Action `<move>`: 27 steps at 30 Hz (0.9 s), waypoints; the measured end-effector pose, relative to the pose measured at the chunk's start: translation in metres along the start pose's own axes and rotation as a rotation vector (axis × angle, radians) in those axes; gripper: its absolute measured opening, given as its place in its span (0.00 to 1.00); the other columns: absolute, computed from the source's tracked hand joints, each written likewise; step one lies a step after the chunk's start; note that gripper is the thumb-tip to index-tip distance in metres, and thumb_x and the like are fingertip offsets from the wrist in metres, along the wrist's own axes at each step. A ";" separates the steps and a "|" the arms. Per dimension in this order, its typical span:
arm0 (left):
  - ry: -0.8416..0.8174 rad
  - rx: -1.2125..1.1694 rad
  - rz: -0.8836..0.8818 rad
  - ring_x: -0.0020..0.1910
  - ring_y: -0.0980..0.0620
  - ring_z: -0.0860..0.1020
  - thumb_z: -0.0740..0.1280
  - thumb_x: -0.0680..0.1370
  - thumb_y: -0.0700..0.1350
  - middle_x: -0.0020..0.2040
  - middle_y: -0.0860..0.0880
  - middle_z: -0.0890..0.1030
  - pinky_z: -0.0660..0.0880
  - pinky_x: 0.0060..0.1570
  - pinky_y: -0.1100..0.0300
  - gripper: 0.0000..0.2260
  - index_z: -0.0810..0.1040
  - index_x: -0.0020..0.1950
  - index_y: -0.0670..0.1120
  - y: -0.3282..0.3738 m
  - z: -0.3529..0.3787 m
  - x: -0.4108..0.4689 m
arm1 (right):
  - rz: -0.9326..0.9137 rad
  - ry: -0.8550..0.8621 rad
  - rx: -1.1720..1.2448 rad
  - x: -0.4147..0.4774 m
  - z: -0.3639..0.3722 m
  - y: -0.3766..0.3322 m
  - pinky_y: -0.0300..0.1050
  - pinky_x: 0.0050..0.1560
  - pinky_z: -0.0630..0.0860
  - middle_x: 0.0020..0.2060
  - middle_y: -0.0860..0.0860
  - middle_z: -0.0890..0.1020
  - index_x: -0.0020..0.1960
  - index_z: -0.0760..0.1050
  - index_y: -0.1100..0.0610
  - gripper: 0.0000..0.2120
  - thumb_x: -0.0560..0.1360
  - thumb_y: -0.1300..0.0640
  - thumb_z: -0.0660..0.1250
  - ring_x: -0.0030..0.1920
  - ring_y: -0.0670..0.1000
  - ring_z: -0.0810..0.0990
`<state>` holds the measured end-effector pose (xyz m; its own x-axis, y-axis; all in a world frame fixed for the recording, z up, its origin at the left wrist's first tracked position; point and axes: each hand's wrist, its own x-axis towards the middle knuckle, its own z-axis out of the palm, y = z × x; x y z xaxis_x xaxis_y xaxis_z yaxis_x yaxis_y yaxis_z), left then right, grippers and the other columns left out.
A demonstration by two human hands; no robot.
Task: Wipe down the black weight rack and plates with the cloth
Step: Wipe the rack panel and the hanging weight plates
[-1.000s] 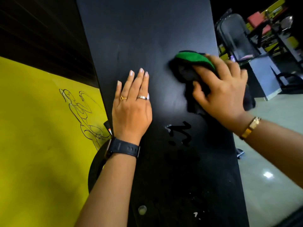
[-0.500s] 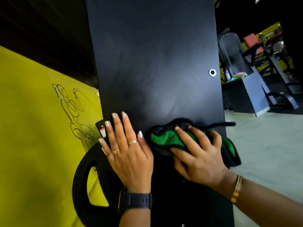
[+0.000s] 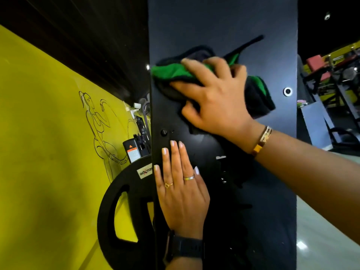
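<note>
A tall black panel of the weight rack (image 3: 224, 26) fills the middle of the head view. My right hand (image 3: 212, 98) presses a bunched green and black cloth (image 3: 171, 72) against the panel's upper part, fingers spread over it and thumb tucked under. My left hand (image 3: 181, 193) lies flat on the panel's left edge lower down, fingers straight and pointing up. A black weight plate (image 3: 120, 217) with grip slots and a white label hangs behind the panel's left edge, partly hidden by it.
A yellow wall (image 3: 42, 152) with a black line drawing stands on the left. Gym machines and a grey box (image 3: 319, 121) are at the right rear on a pale floor (image 3: 321, 236). A silver bolt (image 3: 287, 91) sits near the panel's right edge.
My right hand has swept the cloth up and to the left across the panel. My left hand still rests flat on the panel's left edge.
</note>
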<state>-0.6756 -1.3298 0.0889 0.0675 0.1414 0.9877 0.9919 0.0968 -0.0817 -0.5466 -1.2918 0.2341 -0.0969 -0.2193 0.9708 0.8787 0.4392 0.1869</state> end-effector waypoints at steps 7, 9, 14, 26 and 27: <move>0.012 -0.015 0.010 0.76 0.47 0.60 0.52 0.82 0.47 0.76 0.45 0.64 0.52 0.75 0.50 0.23 0.62 0.76 0.41 -0.001 -0.001 0.000 | -0.745 -0.157 0.214 -0.003 -0.002 0.034 0.58 0.48 0.65 0.66 0.51 0.77 0.57 0.78 0.45 0.15 0.72 0.50 0.64 0.61 0.62 0.75; 0.004 -0.018 0.006 0.76 0.47 0.59 0.52 0.82 0.47 0.76 0.45 0.63 0.52 0.75 0.50 0.24 0.61 0.77 0.41 -0.002 0.000 0.000 | -0.787 -0.166 0.189 0.014 -0.002 0.056 0.58 0.49 0.65 0.66 0.51 0.76 0.58 0.73 0.45 0.14 0.73 0.50 0.62 0.61 0.61 0.74; -0.001 -0.041 -0.003 0.76 0.47 0.58 0.51 0.82 0.48 0.76 0.46 0.62 0.50 0.75 0.51 0.23 0.59 0.77 0.42 -0.002 0.001 0.000 | -0.486 -0.107 0.079 0.043 0.003 0.050 0.60 0.48 0.67 0.66 0.50 0.77 0.60 0.74 0.44 0.18 0.71 0.50 0.63 0.59 0.63 0.76; 0.031 -0.052 0.018 0.75 0.46 0.60 0.53 0.82 0.47 0.75 0.47 0.65 0.52 0.75 0.50 0.23 0.61 0.76 0.42 -0.002 0.001 -0.001 | -0.784 -0.119 0.165 0.018 0.000 0.059 0.55 0.49 0.64 0.67 0.51 0.76 0.59 0.71 0.45 0.14 0.74 0.50 0.61 0.62 0.61 0.75; 0.024 -0.056 0.018 0.76 0.47 0.60 0.52 0.82 0.47 0.76 0.47 0.64 0.52 0.75 0.50 0.23 0.60 0.76 0.42 -0.002 0.001 -0.001 | -0.737 -0.110 0.132 0.023 0.000 0.069 0.55 0.49 0.64 0.67 0.52 0.76 0.60 0.70 0.45 0.14 0.74 0.49 0.61 0.61 0.61 0.75</move>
<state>-0.6780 -1.3290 0.0877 0.0876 0.1190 0.9890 0.9949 0.0386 -0.0928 -0.4883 -1.2668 0.2697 -0.6898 -0.4119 0.5953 0.5057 0.3143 0.8034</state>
